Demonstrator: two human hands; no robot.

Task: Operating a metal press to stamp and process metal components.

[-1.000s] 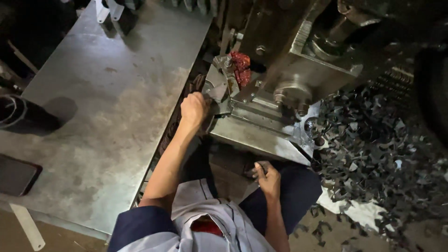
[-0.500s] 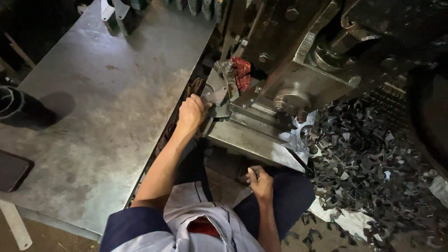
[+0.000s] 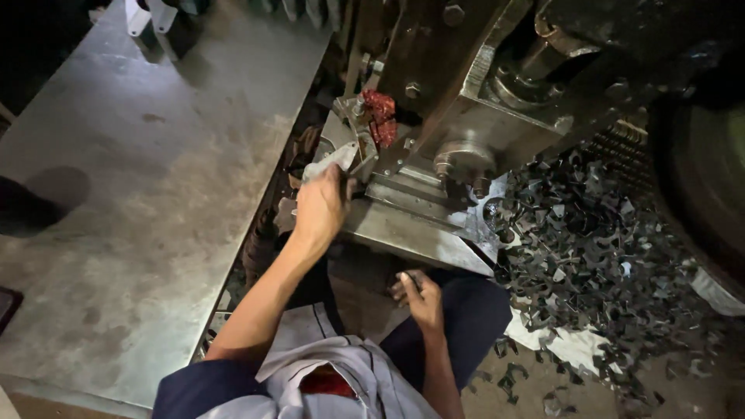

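I'm pinching a pale metal blank in my left hand at the press; my right hand is clenching a small dark piece below it

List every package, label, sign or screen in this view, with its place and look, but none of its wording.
No readable label, sign or lit screen shows.
Dark flat slab: left edge of the metal table, black, cut off by the frame; cannot tell if it is a screen.
White sheet: on the floor under the metal scraps, crumpled, plain.
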